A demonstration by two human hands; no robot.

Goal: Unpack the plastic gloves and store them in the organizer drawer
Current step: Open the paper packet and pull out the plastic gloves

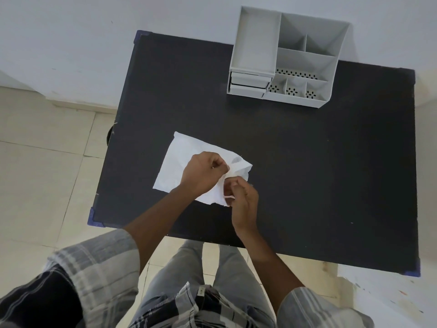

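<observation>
While L hand (203,172) pinches glove packet (189,166), R hand (243,200) prob. grips its edge.

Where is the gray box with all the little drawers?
In the head view, the gray organizer stands at the table's far edge, right of middle, well beyond the hands and the white packet.

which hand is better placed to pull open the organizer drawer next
Probably the right hand: the organizer stands far right. Both it and the left hand grip the packet.

Single head view; looks steeply down over table (307,162); moderately near
</observation>
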